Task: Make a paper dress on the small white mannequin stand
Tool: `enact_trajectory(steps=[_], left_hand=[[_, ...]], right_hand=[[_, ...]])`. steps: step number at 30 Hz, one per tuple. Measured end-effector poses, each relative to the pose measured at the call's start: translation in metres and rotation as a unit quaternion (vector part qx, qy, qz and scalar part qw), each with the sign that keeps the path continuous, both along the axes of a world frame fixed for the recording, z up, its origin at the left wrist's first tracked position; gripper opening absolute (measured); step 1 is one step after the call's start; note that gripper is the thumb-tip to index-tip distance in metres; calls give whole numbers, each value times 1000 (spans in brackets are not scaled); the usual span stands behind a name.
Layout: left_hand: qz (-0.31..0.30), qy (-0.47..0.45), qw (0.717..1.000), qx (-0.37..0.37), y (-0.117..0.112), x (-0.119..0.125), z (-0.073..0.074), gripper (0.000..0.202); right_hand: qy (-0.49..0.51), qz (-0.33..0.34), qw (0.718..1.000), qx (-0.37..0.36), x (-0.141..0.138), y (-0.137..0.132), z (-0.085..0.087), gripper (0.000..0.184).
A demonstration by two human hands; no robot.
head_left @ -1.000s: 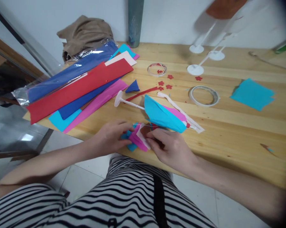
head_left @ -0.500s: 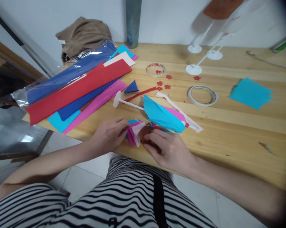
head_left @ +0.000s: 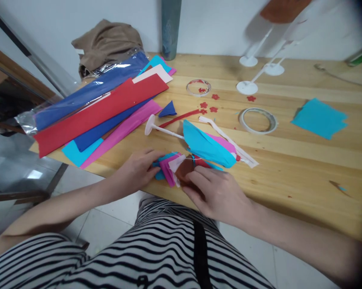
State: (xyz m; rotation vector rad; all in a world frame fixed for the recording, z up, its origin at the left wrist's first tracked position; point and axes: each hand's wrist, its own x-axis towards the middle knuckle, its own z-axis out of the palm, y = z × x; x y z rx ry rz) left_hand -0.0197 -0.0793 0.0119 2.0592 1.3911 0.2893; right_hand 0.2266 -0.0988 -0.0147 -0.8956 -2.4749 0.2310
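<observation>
At the table's front edge lies a bundle of folded crepe paper (head_left: 168,170) in blue, magenta, white, brown and red, with a thin white string across it. My left hand (head_left: 141,168) is closed on its blue left end, thumb and fingers pinching. My right hand (head_left: 212,186) is closed on the brown paper (head_left: 185,168) at the other end; the fingertips partly hide what they grip. Just beyond lies a blue and magenta paper shape (head_left: 206,144) on a white plastic stem (head_left: 170,132) with a round base.
Coloured paper strips (head_left: 102,116) and brown cloth (head_left: 108,40) lie at the left. Small red paper flowers (head_left: 213,109), a tape roll (head_left: 258,121), a clear ring (head_left: 198,87) and a blue paper piece (head_left: 319,119) sit further back. White stands (head_left: 247,87) rise near the wall.
My left hand has shifted slightly left, and more of the bundle's blue and magenta layers show between my hands. The whole view has shifted a little.
</observation>
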Motion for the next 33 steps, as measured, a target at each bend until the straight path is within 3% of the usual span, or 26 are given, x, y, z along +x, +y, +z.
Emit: enact_trajectory(steps=[6, 10, 13, 17, 22, 26, 33], left_hand=[[-20, 6, 1000, 1, -3, 2, -1, 38], [-10, -24, 1000, -16, -4, 3, -3, 42], [-15, -43, 999, -28, -5, 3, -3, 42], [-32, -37, 999, -20, -6, 5, 4, 43], [-41, -17, 998, -41, -8, 10, 14, 48], [-37, -41, 998, -39, -10, 7, 12, 42], [3, -57, 998, -37, -15, 2, 6, 39]], right_hand=[[-48, -34, 998, -4, 6, -1, -2, 29], [6, -38, 996, -76, 7, 2, 0, 24], [-16, -48, 995, -90, 8, 3, 3, 18], [-49, -34, 997, -58, 8, 1, -2, 19], [26, -44, 990, -129, 6, -1, -5, 20], [36, -35, 986, -157, 8, -1, -4, 19], [14, 4, 989, -147, 13, -4, 0, 21]])
